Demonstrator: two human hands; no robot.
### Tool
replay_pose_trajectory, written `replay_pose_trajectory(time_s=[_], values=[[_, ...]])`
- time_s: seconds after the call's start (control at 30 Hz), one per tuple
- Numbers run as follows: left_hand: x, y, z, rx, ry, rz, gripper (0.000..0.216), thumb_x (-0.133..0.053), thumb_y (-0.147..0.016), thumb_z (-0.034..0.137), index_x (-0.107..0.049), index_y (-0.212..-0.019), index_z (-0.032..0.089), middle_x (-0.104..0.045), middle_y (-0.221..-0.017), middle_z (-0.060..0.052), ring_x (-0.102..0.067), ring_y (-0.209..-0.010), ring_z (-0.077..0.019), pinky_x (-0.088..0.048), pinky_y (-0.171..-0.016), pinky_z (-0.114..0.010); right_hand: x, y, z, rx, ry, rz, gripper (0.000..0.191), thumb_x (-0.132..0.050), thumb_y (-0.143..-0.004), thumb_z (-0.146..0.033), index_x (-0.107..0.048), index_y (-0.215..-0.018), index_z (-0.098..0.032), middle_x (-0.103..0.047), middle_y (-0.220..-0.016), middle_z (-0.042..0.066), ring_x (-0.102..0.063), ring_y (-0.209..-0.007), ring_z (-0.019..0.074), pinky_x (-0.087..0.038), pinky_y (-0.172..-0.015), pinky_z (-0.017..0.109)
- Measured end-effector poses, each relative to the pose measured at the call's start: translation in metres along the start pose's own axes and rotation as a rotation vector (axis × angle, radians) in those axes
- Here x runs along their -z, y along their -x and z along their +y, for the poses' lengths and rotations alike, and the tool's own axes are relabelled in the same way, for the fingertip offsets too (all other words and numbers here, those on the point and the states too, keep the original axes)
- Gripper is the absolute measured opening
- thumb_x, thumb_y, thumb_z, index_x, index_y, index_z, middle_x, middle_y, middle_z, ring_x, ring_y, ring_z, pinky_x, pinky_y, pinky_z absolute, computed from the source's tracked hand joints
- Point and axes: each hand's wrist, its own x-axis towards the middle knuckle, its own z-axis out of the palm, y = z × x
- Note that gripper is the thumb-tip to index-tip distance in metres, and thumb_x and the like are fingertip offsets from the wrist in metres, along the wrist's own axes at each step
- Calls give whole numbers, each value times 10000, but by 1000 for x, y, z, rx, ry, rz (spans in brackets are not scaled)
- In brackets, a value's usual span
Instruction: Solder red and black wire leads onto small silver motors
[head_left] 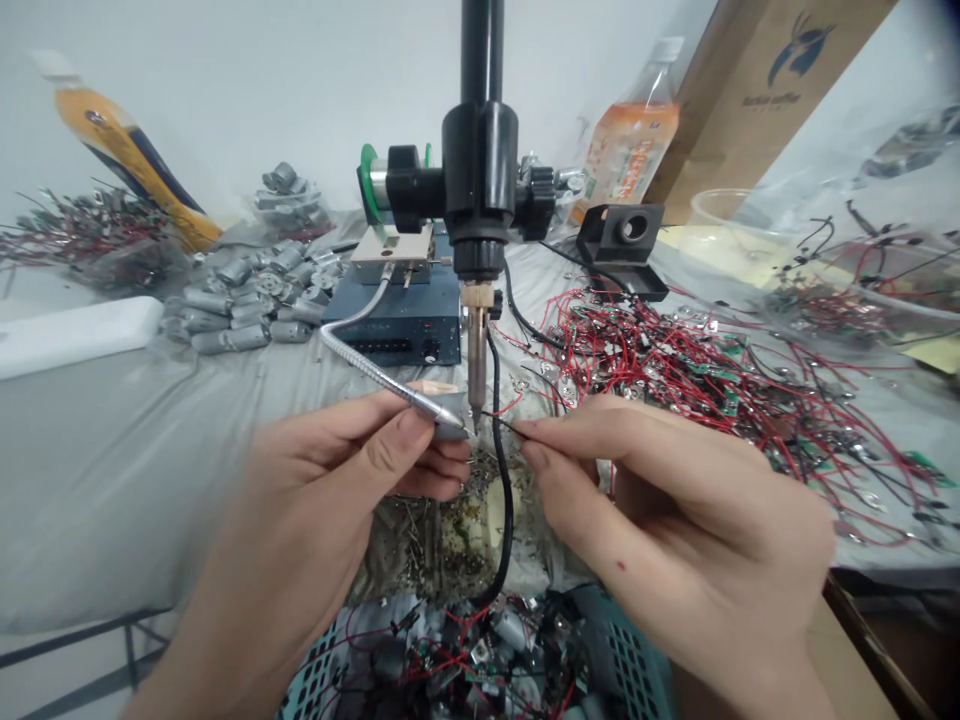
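Observation:
My left hand (352,470) is closed on a small grey motor (450,428), held right under the tip of the soldering iron (475,370) that hangs from a black stand (480,170). My right hand (660,500) pinches a thin black wire (501,420) and holds its end against the motor at the iron's tip. A flexible metal tube (375,365) runs over my left fingers and ends beside the tip.
A heap of red wires with small parts (705,380) lies to the right. Grey motors (247,295) are piled at the back left beside a blue control box (397,320). A teal basket (600,660) of wired motors sits below my hands. Bottles stand at the back.

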Motion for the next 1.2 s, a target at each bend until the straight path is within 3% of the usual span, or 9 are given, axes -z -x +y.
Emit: replay_pose_trajectory(time_s=[0.23,0.6,1.2], values=[[2,-1,-2,6,-30,23,304,-970,-965,585,-944,-901,288,-908,-929,-30,-849,-801,-174,-716,-777,-178,-1,1,0,-18,9,17,161,-741,-1075,-115,-784,-947,-202,-820,-860,-13,-661,-678,73,-489,-600,256],[-4,2,2,-22,-51,44,252,-954,-970,535,-953,-875,301,-901,-856,-17,-827,-710,-141,-666,-671,-122,0,4,0,-33,39,51,161,-746,-1084,-134,-782,-961,-231,-851,-925,-3,-708,-709,96,-503,-598,281],[0,0,0,-10,-53,36,257,-972,-963,530,-961,-938,274,-919,-919,-43,-855,-778,-177,-707,-732,-173,0,4,1,-27,53,69,161,-734,-1083,-121,-767,-971,-232,-781,-847,-42,-643,-687,59,-510,-637,237]])
